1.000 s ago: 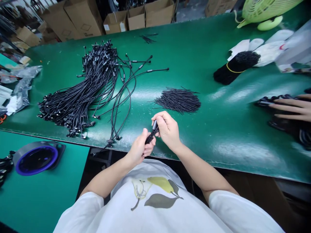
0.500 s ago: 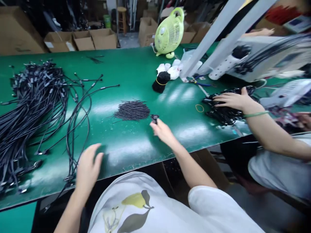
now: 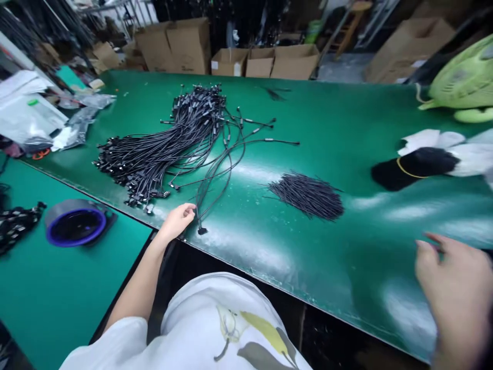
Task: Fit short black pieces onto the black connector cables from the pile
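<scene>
My left hand (image 3: 178, 222) is at the near edge of the green table, its thumb and fingers closed at the lower part of a few loose black cables (image 3: 227, 172). A black connector (image 3: 202, 231) lies at their end, just right of the fingertips. Beyond that hand spreads a large heap of black cables (image 3: 165, 139) with small plugs. My right hand (image 3: 454, 277), blurred, hovers over the right side of the table with thumb and forefinger apart; nothing shows between them. A pile of short black cable ties (image 3: 308, 195) lies between the hands.
A black bundle (image 3: 414, 167) with a yellow band lies by white wads (image 3: 431, 140) at right. A green fan (image 3: 464, 77) stands behind. A round blue-rimmed container (image 3: 77, 226) is on the lower left table. Cardboard boxes (image 3: 262, 64) line the back.
The view has turned left. My left hand has moved to the loose cables and closed there. My right hand, which held a small black piece, now shows none; the co-worker has left the view.
</scene>
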`<state>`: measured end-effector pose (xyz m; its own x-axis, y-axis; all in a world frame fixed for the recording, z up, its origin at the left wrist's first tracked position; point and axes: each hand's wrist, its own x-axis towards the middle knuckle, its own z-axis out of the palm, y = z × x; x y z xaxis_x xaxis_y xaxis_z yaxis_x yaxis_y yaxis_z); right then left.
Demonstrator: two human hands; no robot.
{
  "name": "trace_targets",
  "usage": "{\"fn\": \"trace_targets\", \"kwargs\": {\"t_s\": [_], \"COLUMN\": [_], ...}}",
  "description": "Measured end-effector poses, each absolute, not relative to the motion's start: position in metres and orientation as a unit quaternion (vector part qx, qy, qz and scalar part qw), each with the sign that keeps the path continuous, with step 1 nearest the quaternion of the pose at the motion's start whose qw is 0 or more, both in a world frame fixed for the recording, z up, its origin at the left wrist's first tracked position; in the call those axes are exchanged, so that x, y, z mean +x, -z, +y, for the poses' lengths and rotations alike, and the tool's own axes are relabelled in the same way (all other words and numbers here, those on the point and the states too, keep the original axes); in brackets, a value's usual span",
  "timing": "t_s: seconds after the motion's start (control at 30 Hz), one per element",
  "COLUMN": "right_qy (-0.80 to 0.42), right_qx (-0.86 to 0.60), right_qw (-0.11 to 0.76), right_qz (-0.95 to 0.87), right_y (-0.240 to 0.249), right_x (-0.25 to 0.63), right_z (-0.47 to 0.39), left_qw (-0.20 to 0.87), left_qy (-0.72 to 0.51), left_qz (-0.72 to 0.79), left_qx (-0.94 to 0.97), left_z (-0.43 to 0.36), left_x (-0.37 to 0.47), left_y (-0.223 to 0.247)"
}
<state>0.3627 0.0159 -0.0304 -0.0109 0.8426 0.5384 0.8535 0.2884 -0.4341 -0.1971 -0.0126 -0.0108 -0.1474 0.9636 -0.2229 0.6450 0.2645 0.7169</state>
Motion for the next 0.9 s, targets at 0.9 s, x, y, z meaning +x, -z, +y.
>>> {"fn": "trace_targets", "kwargs": {"t_s": [0.9], "right_qy": [-0.130], "right_qx": [-0.130], "right_qw": [0.061], "right_qz": [-0.981], "right_y": [0.018], "right_x": [0.025], "right_z": [0.073], "left_qw": [0.120], "left_qy": [-0.210], "left_qz": [0.663], "left_qx": [0.709], "left_z": [-0.115], "left_x": [-0.194], "left_y": [0.045]}}
